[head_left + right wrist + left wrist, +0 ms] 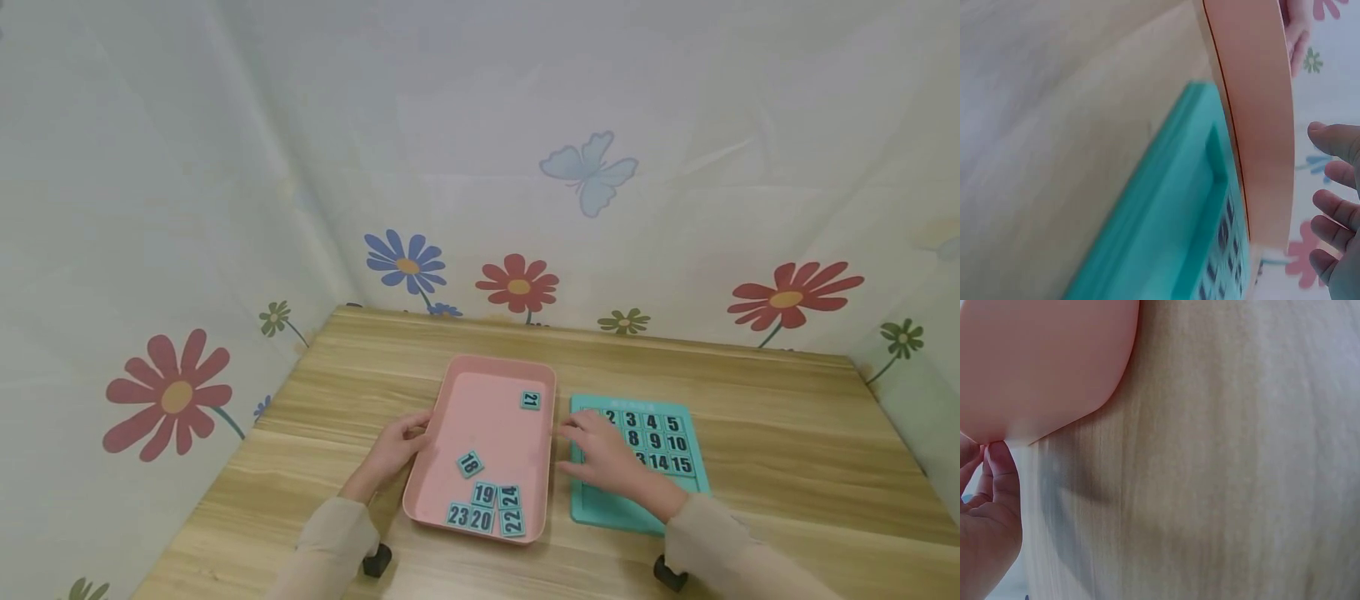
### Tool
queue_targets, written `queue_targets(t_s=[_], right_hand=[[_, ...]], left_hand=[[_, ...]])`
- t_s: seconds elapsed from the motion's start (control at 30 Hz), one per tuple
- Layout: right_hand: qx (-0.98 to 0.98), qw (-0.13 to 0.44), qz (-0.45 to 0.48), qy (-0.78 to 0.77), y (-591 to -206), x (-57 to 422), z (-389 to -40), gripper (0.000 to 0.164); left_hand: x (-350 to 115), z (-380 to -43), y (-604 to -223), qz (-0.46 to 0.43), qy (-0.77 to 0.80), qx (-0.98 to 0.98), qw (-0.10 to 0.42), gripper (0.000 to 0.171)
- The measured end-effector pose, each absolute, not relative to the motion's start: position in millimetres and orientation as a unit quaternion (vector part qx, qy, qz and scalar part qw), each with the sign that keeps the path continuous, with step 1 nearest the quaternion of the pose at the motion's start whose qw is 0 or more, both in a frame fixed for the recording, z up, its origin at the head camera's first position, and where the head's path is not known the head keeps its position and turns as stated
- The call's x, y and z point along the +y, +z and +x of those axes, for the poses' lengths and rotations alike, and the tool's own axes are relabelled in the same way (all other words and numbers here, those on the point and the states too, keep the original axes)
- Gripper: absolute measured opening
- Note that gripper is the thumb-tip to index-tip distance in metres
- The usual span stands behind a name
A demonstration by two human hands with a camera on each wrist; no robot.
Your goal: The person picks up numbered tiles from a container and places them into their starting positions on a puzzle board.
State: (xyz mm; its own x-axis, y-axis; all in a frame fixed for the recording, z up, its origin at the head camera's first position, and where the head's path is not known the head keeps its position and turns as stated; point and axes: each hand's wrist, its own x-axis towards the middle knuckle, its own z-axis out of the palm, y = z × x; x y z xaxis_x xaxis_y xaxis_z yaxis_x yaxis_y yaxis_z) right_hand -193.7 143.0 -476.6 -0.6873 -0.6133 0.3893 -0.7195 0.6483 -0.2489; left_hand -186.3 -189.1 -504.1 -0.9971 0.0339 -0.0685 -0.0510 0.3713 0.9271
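Note:
A pink tray [491, 417] lies on the table with several teal number tiles in it. Tile 21 [530, 401] sits near its far right corner, tile 18 [470, 464] lies tilted, and others such as tile 20 [482, 520] cluster at the near end. My left hand [395, 450] pinches the tray's left rim; its fingertips meet at the edge in the left wrist view. Over the left part of a teal number puzzle board [630, 508], my right hand [600, 454] hovers with spread fingers, close to the tray's right side. It hides some of the board's numbers.
The wood-grain table [780, 442] extends around the tray and board. A flower-printed curtain [480, 167] hangs behind and at the sides. Black wrist-worn devices, such as one below the left sleeve [330, 533], hang close above the table.

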Motion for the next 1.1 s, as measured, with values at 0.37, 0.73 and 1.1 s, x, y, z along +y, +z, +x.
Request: queue_targets(t_s=[0.37, 0.73, 1.1], right_hand=[[-0.875, 0.103, 0.427, 0.204, -484.3, 95.7, -182.0, 0.036], [-0.883, 0.042, 0.444, 0.145, -494.7, 66.5, -175.1, 0.039], [-0.906, 0.001, 0.4, 0.135, -498.4, 38.4, -177.7, 0.036]], left_hand=[[-190.4, -186.3, -505.2, -0.004, 0.562, 0.826, 0.035, 0.041], [-189.7, -185.1, -505.4, -0.01, 0.564, 0.825, 0.035, 0.041], [-189.7, -185.7, -505.4, -0.007, 0.572, 0.819, 0.039, 0.041]])
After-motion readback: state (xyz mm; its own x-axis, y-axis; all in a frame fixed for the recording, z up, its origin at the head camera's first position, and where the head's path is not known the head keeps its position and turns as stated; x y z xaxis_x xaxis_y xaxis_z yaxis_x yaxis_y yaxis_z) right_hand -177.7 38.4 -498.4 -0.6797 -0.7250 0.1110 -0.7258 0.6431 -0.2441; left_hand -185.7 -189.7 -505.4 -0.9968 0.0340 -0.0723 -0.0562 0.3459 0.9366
